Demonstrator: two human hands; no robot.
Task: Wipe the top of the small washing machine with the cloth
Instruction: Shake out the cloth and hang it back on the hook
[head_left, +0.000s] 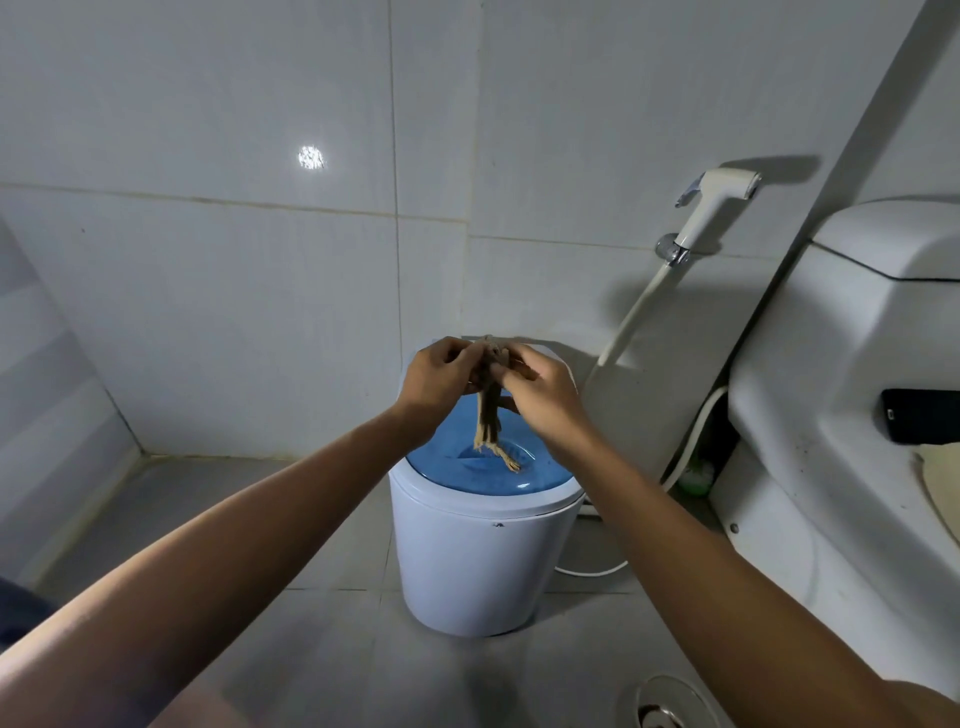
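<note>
We hold the cloth (488, 410) above the washer (483, 540), our left hand (441, 382) and right hand (543, 392) both pinching its bunched top. It is tan, twisted into a thin rope, its frayed end touching the blue lid (467, 480). The white washer stands on the floor (332, 649) near the toilet (841, 415).

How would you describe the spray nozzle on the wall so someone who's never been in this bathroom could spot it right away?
Start at the white toilet on the right side of the room. On the tiled wall just left of its tank, the handheld sprayer sits in a chrome bracket, above the small washing machine. It is the only wall-mounted fixture, white with a pale hose trailing downward.
</note>
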